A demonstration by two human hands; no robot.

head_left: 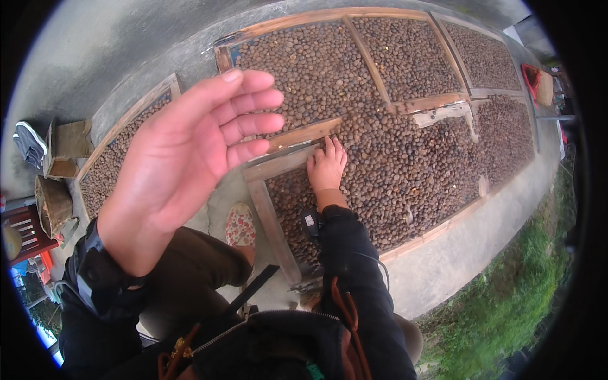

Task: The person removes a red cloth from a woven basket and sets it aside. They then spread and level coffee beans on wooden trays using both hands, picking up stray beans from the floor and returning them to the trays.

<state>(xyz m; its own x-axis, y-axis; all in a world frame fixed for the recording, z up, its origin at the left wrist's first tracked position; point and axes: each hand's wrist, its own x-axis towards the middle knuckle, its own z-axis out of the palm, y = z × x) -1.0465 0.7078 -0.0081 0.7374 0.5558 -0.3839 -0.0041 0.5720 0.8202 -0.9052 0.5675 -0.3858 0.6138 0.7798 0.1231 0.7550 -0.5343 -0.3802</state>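
Observation:
My left hand (183, 136) is raised close to the camera, palm showing, fingers stretched and slightly curved, with nothing in it. Lower down, my right hand (327, 168) rests palm-down with its fingers spread on small round brown nuts or seeds (418, 164). Its fingertips reach the end of a wooden rail (301, 134) between two framed drying trays. Beside the wrist is the near tray's wooden side (275, 231). Whether anything lies under the right fingers is hidden. Both wrists wear black straps, the right one with a small dark device (310, 221).
More framed trays of nuts extend to the back right; another tray (123, 149) stands left. A loose pale board (443, 115) lies on the nuts. Shoes (30, 142), a cardboard box (69, 140) and a stool (28, 231) are at far left. Grass (500, 297) borders the concrete.

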